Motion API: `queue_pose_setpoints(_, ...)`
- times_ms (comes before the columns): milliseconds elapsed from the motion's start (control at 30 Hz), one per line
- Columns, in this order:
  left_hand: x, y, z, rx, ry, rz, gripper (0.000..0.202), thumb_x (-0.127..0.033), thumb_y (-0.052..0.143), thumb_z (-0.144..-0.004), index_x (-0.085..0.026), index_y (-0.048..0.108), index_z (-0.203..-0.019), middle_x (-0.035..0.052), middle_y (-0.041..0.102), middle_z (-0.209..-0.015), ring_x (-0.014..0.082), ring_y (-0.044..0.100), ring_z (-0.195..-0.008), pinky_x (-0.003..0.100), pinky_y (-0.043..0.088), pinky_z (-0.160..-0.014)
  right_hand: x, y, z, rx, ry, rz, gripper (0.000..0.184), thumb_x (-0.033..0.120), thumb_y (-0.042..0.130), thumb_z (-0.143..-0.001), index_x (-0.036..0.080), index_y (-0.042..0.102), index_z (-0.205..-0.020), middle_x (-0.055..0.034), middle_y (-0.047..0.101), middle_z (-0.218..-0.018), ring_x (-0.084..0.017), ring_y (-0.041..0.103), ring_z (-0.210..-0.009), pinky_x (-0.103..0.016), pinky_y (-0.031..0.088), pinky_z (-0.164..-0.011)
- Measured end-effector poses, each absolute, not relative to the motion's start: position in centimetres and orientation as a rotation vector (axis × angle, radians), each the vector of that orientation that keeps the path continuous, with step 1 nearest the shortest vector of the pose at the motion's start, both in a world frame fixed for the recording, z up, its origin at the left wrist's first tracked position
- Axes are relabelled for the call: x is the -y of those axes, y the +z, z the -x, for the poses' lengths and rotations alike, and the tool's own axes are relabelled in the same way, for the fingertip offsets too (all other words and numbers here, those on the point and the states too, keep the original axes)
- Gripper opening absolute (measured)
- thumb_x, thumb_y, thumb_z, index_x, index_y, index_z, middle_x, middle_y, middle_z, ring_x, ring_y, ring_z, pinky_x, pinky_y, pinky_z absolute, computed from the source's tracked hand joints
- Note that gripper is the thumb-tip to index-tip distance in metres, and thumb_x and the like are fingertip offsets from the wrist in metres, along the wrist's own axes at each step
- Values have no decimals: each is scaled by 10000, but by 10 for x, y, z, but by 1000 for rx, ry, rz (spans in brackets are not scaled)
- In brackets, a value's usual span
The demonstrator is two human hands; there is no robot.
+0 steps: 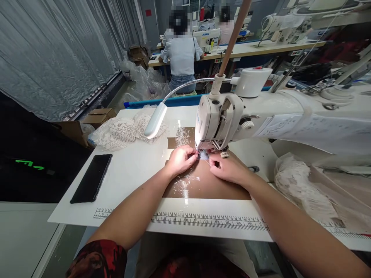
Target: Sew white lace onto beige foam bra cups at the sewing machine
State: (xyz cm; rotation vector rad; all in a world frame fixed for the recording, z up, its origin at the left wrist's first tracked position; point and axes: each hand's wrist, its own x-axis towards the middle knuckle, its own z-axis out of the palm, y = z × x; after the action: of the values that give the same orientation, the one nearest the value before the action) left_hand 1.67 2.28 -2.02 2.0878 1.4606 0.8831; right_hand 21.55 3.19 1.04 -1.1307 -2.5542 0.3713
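Note:
Under the needle end of a white sewing machine (213, 119) lies a small pale grey-blue piece of fabric (204, 155). My left hand (182, 160) is closed at its left edge, thumb and forefinger pinched together on it. On the other side my right hand (226, 166) has curled fingers pressed at the fabric's right edge. The machine head partly hides those fingertips. A thin thread runs near them. Both hands rest over a shiny brown sheet (208, 187) on the white table (139, 162).
White lace (116, 133) lies at the back left, a black phone (91, 178) at the left. A lamp (155, 120) hangs over the table. Pale lace fabric (301, 185) lies at the right. A printed ruler (185, 221) runs along the front edge. Another person (182, 54) sits ahead.

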Motion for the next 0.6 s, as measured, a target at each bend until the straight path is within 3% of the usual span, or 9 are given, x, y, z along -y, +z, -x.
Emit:
queue_pose_setpoints(300,-23,-21,-16,-1456,869,-2109,167,-307,562,-838,-206,694,-854,1,648,-807,151,588,-784,249,449,-722,-34,20,-226,2680,441,1054,171,104,472,-592,197,352,-512,-4,503,-613,-152,418,-654,-278,250,-576)
queue_pose_setpoints(500,-24,-20,-20,-1488,879,-2115,184,-343,581,-829,-194,690,-820,5,660,-794,146,584,-752,241,427,-678,-34,22,-228,2709,369,1113,148,108,477,-597,191,395,-505,-20,537,-661,-148,424,-637,-276,260,-562)
queue_pose_setpoints(600,-24,-17,-24,-1552,845,-2140,212,-351,561,-840,-189,679,-770,1,647,-745,141,566,-710,235,395,-629,-32,20,-224,2671,312,1222,138,128,488,-674,195,498,-554,-17,556,-644,-148,441,-606,-277,275,-558)
